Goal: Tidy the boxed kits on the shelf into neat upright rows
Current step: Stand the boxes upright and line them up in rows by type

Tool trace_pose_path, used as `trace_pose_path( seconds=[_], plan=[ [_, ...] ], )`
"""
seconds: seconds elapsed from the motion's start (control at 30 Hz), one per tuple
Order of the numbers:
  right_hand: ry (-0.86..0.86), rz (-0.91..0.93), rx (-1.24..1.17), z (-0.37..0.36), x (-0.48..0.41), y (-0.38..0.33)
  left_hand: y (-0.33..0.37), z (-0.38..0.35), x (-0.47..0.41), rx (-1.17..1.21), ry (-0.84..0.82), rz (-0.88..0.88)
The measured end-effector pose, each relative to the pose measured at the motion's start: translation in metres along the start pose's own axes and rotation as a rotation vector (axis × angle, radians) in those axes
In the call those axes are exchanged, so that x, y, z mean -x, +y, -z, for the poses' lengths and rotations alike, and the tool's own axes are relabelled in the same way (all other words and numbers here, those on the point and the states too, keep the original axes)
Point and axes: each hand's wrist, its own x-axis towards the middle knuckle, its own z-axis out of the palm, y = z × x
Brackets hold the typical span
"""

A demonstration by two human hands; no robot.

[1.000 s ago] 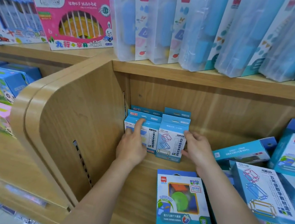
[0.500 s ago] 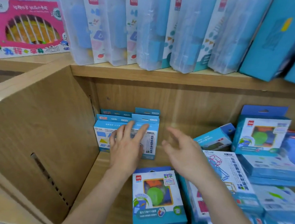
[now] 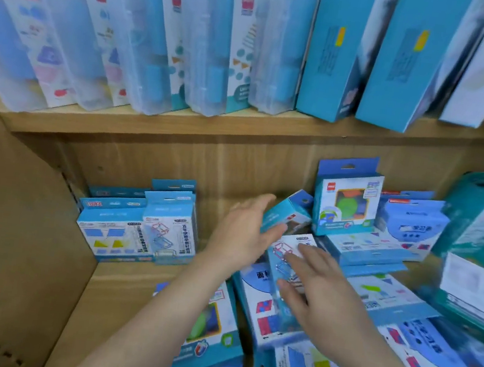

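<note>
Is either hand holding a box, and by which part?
Nothing gripped: left hand open beside the tilted blue cardboard box, right hand open over the flat wireframe-printed box.

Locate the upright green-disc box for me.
Head view, right of centre: the green-disc box stands against the lower shelf's back wall, just right of the tilted box and left of a blue stack.

wooden shelf, upright boxed kits in its left corner, loose heap of kits to the right

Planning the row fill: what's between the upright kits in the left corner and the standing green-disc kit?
Head view: the open left hand and, just past it, a tilted blue box beside the green-disc kit; wooden back panel behind.
</note>
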Motion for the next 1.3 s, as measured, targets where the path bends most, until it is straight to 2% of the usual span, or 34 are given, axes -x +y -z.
trace_pose_path(
  seconds=[0.1,0.17,0.23,0.33,0.47,0.7,0.77,0.87,1.0,1.07,1.13,1.3],
  plan=[
    [-0.029,-0.004,-0.015,-0.003,0.002,0.003,0.002,-0.016,-0.018,-0.046,-0.043,0.088],
    [-0.059,-0.010,-0.024,-0.002,0.003,0.006,-0.001,-0.019,-0.018,-0.060,-0.008,0.111],
    [-0.071,-0.015,-0.034,0.001,0.004,0.007,-0.010,-0.020,-0.012,-0.058,0.071,0.098],
    [-0.095,-0.006,-0.030,0.006,0.003,0.008,-0.025,-0.012,0.003,0.014,0.280,0.079],
    [-0.111,-0.010,0.029,0.012,-0.001,0.008,-0.034,0.003,0.020,0.115,0.510,0.128],
    [-0.106,-0.059,0.064,0.022,-0.014,0.003,-0.039,0.019,0.045,0.188,0.677,0.169],
    [-0.060,-0.063,-0.046,0.029,-0.022,0.001,-0.036,0.027,0.050,0.304,0.725,0.199],
    [-0.038,-0.078,-0.369,0.040,-0.040,-0.004,-0.028,0.039,0.056,0.516,0.780,0.227],
    [-0.172,-0.060,-0.969,0.038,-0.064,-0.014,-0.023,0.043,0.059,0.725,0.790,0.285],
    [-0.196,-0.058,-1.164,0.034,-0.071,-0.015,-0.024,0.041,0.061,0.794,0.761,0.314],
    [-0.177,-0.054,-1.246,0.033,-0.077,-0.016,-0.024,0.039,0.062,0.814,0.719,0.326],
    [-0.003,0.020,-1.148,0.042,-0.092,-0.019,-0.027,0.041,0.061,0.787,0.614,0.320]
  ],
)
